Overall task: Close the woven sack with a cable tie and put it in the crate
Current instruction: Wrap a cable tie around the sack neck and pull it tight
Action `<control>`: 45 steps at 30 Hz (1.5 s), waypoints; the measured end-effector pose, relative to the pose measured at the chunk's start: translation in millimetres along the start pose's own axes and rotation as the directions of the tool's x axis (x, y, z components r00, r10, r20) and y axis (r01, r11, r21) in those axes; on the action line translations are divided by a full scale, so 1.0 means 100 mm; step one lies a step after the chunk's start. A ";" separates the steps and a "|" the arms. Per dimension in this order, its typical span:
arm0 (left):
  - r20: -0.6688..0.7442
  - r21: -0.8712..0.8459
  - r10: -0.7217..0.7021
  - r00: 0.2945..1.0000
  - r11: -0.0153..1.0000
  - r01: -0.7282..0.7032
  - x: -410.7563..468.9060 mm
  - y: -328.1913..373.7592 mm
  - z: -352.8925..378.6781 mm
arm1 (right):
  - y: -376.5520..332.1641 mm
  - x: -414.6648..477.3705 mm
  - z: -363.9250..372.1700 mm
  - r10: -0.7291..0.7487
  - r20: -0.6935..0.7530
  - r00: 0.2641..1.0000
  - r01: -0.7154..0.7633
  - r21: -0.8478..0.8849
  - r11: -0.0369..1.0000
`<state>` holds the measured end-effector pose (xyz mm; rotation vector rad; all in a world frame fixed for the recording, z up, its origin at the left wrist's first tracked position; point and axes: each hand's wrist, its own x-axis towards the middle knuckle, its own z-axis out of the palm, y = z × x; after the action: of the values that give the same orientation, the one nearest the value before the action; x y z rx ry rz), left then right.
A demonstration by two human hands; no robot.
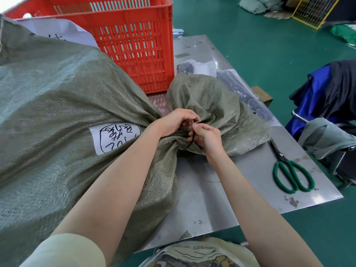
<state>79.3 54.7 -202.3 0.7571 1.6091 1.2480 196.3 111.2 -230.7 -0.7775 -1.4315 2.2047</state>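
While sack (57,105) lies lengthwise, gathered neck points right, seemingly tied

One camera only, worn on the person's head, looks forward and steeply down over both forearms. It sits close above the steel bench (240,170), whose near edge runs just below the chest, and faces the far red crate (134,45), with green floor (269,45) filling the wide-angle right side.
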 end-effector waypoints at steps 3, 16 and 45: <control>0.030 0.049 -0.032 0.999 0.998 0.030 0.02 -0.04 0.01 | -0.04 -0.02 0.01 0.063 -0.016 0.998 -0.064 -0.101 0.993; -0.089 0.178 -0.058 0.994 0.981 0.074 0.03 -0.07 0.05 | -0.11 0.00 0.02 0.081 -0.204 0.976 -0.131 -0.242 0.962; 0.055 0.877 -0.205 0.977 0.477 0.051 -0.15 0.23 -0.22 | -0.11 -0.21 0.06 0.287 0.020 0.958 -0.262 -0.349 0.900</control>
<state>62.7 40.1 -174.8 1.2793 2.1071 0.1185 208.9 99.5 -213.5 -1.0867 -1.8771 2.2287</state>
